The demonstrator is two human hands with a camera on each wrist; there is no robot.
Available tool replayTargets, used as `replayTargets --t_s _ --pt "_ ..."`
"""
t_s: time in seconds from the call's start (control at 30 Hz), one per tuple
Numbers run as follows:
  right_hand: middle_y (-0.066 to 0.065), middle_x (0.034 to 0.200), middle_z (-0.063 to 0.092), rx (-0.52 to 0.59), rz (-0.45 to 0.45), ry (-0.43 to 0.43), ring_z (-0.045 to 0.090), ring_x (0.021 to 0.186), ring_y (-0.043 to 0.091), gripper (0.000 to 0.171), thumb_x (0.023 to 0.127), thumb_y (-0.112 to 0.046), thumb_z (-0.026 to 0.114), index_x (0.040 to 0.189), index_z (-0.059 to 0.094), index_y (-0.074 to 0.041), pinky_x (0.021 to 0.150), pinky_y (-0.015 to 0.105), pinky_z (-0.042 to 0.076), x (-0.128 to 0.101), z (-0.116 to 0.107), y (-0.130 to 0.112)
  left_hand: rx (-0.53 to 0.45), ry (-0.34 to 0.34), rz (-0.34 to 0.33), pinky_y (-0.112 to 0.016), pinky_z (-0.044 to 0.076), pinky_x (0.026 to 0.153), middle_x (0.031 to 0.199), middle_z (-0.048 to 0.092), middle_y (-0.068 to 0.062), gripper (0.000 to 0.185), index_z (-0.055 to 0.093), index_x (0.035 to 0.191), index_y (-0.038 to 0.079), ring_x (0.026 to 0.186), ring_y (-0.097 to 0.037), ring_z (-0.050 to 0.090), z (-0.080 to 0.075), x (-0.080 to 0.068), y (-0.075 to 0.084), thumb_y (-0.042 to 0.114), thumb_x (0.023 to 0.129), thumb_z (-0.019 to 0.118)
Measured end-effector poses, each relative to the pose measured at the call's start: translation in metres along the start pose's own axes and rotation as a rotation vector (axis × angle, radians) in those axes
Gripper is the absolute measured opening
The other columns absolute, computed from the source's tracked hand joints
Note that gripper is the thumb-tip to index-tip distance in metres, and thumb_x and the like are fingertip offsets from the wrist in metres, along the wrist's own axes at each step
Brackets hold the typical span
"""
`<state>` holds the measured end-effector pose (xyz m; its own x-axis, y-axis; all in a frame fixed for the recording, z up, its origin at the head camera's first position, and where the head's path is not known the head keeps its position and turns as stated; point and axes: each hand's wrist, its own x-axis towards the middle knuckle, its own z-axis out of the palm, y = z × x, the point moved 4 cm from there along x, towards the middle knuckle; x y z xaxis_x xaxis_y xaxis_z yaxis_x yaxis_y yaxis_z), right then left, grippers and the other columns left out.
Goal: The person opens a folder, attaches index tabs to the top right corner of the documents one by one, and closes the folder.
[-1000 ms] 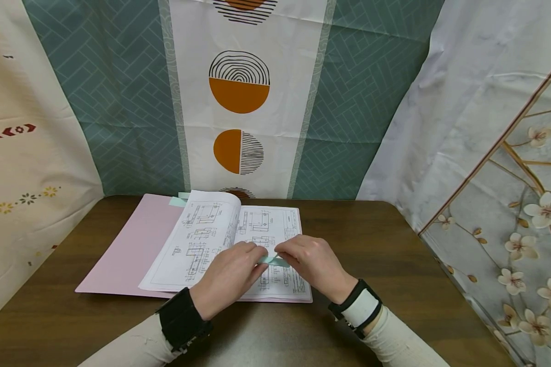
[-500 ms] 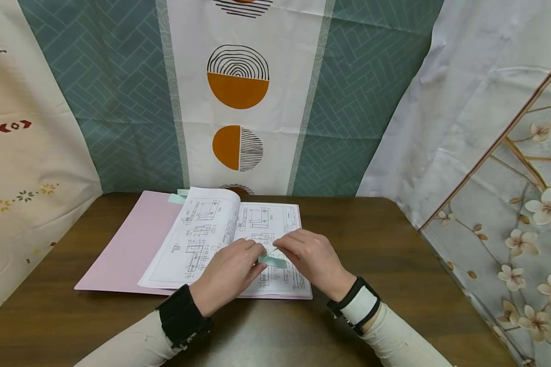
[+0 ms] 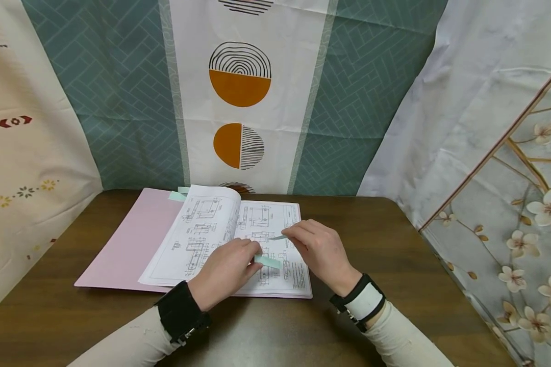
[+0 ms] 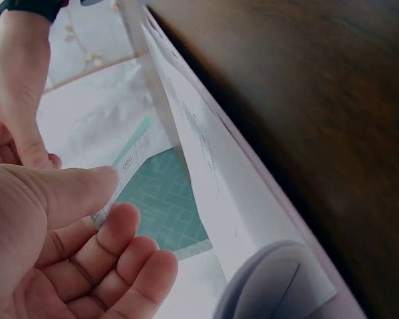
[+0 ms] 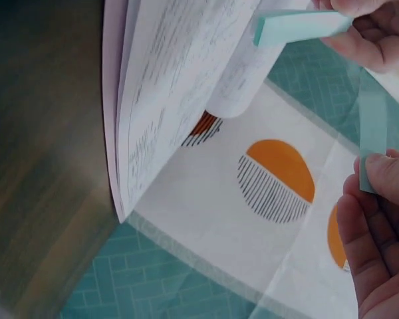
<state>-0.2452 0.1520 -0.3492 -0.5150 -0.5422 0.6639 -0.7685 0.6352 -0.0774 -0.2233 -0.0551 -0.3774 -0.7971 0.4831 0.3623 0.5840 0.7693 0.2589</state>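
An open booklet of technical drawings [image 3: 229, 239] lies in a pink folder [image 3: 128, 244] on the dark wooden table [image 3: 395, 255]. My left hand [image 3: 227, 270] pinches a small pad of pale green sticky tabs [image 3: 267, 261], also seen as the pad [image 5: 299, 26] from the right wrist. My right hand [image 3: 314, 247] pinches one thin green tab [image 3: 279, 237] just above the right page; the same tab [image 5: 372, 133] hangs from my thumb and finger. The hands are a little apart. From the left wrist, my left thumb [image 4: 73, 193] presses on the pad.
More green tabs [image 3: 178, 194] stick out at the booklet's top left edge. Patterned cloth hangs behind the table [image 3: 239, 97] and along the right side [image 3: 509, 168]. Bare wood lies to the right of the folder and along the near edge.
My right hand has pulled one tab off the pad and moved up and away from my left hand. The left hand stays on the page with the pad.
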Motion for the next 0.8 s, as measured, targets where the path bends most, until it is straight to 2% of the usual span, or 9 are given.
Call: replayTargets --t_s 0.17,0.3,0.47,0.6,0.8 --pt "-0.001 0.105 0.081 -0.009 0.005 -0.026 0.073 0.096 0.016 0.036 0.085 -0.001 0.095 0.117 0.083 -0.013 0.088 0.033 0.063 0.002 0.003 0.003 -0.005 -0.008 0.0 -0.03 0.049 0.068 0.084 0.063 0.007 0.023 0.071 0.099 0.013 0.079 -0.012 0.057 -0.002 -0.004 -0.001 0.018 0.092 0.093" --pt "-0.001 0.106 0.08 -0.016 0.01 -0.04 0.073 0.096 0.016 0.039 0.084 -0.001 0.096 0.118 0.083 -0.014 0.087 0.032 0.063 0.0 0.005 0.003 -0.013 -0.023 0.057 -0.031 0.051 0.071 0.09 0.065 0.005 0.022 0.072 0.101 0.015 0.083 -0.014 0.057 -0.002 -0.012 0.005 0.021 0.093 0.091" --pt "-0.001 0.109 0.08 -0.009 0.013 -0.037 0.074 0.097 0.016 0.042 0.081 0.001 0.097 0.118 0.083 -0.013 0.088 0.034 0.063 -0.003 0.006 0.003 -0.022 -0.078 0.139 -0.03 0.052 0.077 0.099 0.066 0.006 0.02 0.073 0.104 0.017 0.089 -0.015 0.057 0.001 -0.023 0.016 0.025 0.095 0.089" --pt "-0.001 0.11 0.079 -0.009 0.005 -0.039 0.074 0.096 0.016 0.041 0.082 0.001 0.096 0.118 0.082 -0.013 0.088 0.033 0.064 -0.004 0.006 0.004 -0.041 -0.13 0.177 -0.028 0.05 0.077 0.095 0.062 0.009 0.018 0.073 0.103 0.019 0.088 -0.013 0.055 0.002 -0.028 0.022 0.027 0.097 0.087" --pt "-0.001 0.109 0.078 0.002 0.003 -0.045 0.074 0.095 0.015 0.037 0.085 0.001 0.095 0.116 0.082 -0.013 0.088 0.033 0.063 -0.002 0.008 0.005 -0.022 -0.166 0.218 -0.026 0.047 0.075 0.09 0.058 0.012 0.017 0.072 0.1 0.02 0.084 -0.011 0.053 0.003 -0.033 0.026 0.025 0.095 0.086"
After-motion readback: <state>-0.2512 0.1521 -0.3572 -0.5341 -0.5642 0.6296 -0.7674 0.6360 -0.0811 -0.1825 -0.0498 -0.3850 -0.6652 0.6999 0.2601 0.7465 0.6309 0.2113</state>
